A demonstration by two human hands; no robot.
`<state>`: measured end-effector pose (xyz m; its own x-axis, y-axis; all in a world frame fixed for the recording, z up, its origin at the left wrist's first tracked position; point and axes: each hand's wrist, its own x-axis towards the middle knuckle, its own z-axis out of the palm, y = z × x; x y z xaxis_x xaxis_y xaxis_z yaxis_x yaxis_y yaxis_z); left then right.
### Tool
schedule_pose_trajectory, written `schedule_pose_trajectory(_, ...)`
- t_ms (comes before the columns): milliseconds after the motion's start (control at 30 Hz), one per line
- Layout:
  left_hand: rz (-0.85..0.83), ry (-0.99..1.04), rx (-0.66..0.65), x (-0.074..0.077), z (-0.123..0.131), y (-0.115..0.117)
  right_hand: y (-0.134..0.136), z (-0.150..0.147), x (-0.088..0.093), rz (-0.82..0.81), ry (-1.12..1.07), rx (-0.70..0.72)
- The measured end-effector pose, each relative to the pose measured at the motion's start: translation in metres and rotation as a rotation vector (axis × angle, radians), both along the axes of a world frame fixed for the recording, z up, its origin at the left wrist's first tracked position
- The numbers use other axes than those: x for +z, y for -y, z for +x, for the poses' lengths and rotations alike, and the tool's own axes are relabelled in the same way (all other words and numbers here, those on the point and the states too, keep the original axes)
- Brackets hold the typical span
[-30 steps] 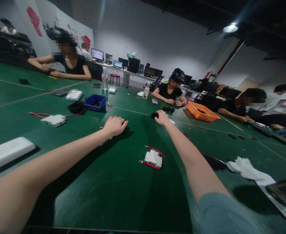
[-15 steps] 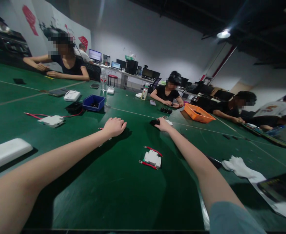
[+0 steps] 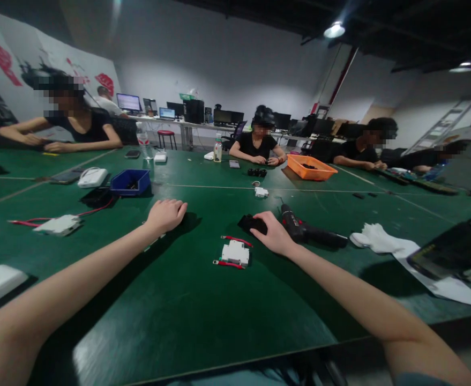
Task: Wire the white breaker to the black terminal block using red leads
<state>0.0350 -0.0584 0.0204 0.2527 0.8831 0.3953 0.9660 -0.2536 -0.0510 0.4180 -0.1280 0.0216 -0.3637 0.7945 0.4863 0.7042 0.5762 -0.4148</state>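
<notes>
My left hand point(image 3: 166, 215) is palm down over the green table, its fingers loosely bent and their tips hidden; nothing shows in it. A white part point(image 3: 154, 242) is mostly covered by my left wrist. My right hand point(image 3: 274, 234) grips a black object point(image 3: 251, 223), whose exact kind I cannot make out, low over the table. Between my hands lies a white circuit breaker point(image 3: 235, 253) with two short red wires ending in metal lugs. Just beyond my right hand is a black power drill point(image 3: 305, 228).
A blue bin point(image 3: 131, 183) and a white breaker with red wires point(image 3: 60, 225) lie left. Farther off are an orange bin point(image 3: 311, 168), a small white device point(image 3: 261, 192) and a bottle point(image 3: 143, 140). White gloves point(image 3: 375, 237) lie right. Several people sit around the table.
My right hand has come nearer with the black object, toward the breaker in the middle. The view has turned right and levelled, bringing the whole drill into sight. My left hand keeps its pose.
</notes>
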Motion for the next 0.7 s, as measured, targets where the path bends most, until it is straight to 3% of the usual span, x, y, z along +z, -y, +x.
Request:
schedule_pose_trajectory(167, -0.017, -0.072, 0.016, 0.006, 0.005, 0.006, 0.005, -0.007, -0.008, -0.035, 0.009, -0.002)
schedule_pose_trajectory(700, -0.003, -0.145, -0.024, 0.010, 0.011, 0.013, 0.016, -0.009, -0.002, -0.065, 0.039, 0.082)
